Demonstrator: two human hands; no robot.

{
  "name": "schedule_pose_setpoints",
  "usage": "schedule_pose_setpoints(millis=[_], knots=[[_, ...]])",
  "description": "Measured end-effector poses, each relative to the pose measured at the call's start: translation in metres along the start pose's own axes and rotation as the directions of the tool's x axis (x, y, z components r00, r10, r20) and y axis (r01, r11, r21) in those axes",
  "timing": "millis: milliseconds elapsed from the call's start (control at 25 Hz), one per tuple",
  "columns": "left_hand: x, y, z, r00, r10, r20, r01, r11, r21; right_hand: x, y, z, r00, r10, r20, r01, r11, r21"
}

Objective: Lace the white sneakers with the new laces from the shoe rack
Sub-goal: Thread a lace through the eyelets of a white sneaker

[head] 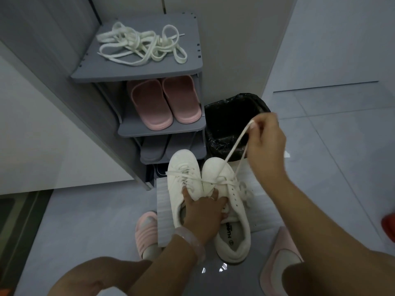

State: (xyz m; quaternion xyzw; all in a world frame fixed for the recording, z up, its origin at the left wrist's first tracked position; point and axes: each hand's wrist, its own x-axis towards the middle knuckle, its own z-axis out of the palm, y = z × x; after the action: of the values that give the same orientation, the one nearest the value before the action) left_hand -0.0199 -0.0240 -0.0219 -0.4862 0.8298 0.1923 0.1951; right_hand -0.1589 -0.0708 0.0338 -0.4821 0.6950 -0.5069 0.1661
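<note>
Two white sneakers stand side by side on a white ribbed mat on the floor: the left sneaker and the right sneaker. My left hand rests across both, fingers spread over their tongues and inner sides. My right hand is raised above the right sneaker and pinches a lace that runs taut down to that shoe's eyelets. Another lace end crosses the left sneaker's toe. A loose pile of white laces lies on the top shelf of the grey shoe rack.
Pink slippers sit on the rack's second shelf, grey ones below. A bin with a black bag stands right of the rack, behind the sneakers. My feet in pink slippers flank the mat. A red object shows at the right edge.
</note>
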Motion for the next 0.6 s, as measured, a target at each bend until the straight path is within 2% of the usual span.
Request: schedule_pose_setpoints(millis=[40, 120, 200, 280, 320, 360, 440, 520, 600], knots=[[0.0, 0.0, -0.001, 1.0, 0.0, 0.013, 0.0, 1.0, -0.019, 0.006, -0.005, -0.007, 1.0, 0.011, -0.017, -0.01, 0.997, 0.077], [-0.001, 0.002, -0.004, 1.0, -0.025, -0.013, 0.023, 0.992, -0.127, 0.006, -0.008, -0.012, 0.993, 0.077, 0.087, -0.09, 0.983, 0.158], [0.001, 0.002, -0.012, 0.971, -0.15, -0.184, 0.079, 0.935, -0.347, -0.004, -0.008, -0.01, 0.958, 0.124, 0.259, -0.172, 0.971, 0.168], [0.009, 0.0, -0.02, 0.873, -0.304, -0.382, 0.029, 0.813, -0.581, -0.011, -0.014, -0.01, 0.886, 0.121, 0.449, -0.239, 0.947, 0.216], [0.012, 0.0, -0.025, 0.854, -0.34, -0.393, -0.02, 0.735, -0.678, -0.013, -0.018, -0.012, 0.833, 0.093, 0.546, -0.271, 0.928, 0.256], [0.015, 0.001, -0.029, 0.86, -0.331, -0.388, -0.072, 0.674, -0.735, -0.014, -0.022, -0.014, 0.779, 0.051, 0.624, -0.285, 0.917, 0.281], [0.02, 0.003, -0.035, 0.885, -0.278, -0.374, -0.114, 0.649, -0.752, -0.015, -0.026, -0.017, 0.713, -0.02, 0.701, -0.265, 0.918, 0.295], [0.022, 0.004, -0.036, 0.863, -0.306, -0.403, -0.134, 0.629, -0.766, -0.012, -0.015, -0.017, 0.714, 0.007, 0.7, -0.222, 0.951, 0.217], [0.021, 0.0, -0.043, 0.812, -0.4, -0.426, -0.142, 0.573, -0.807, -0.009, 0.007, -0.014, 0.699, 0.077, 0.711, -0.081, 0.996, -0.027]])
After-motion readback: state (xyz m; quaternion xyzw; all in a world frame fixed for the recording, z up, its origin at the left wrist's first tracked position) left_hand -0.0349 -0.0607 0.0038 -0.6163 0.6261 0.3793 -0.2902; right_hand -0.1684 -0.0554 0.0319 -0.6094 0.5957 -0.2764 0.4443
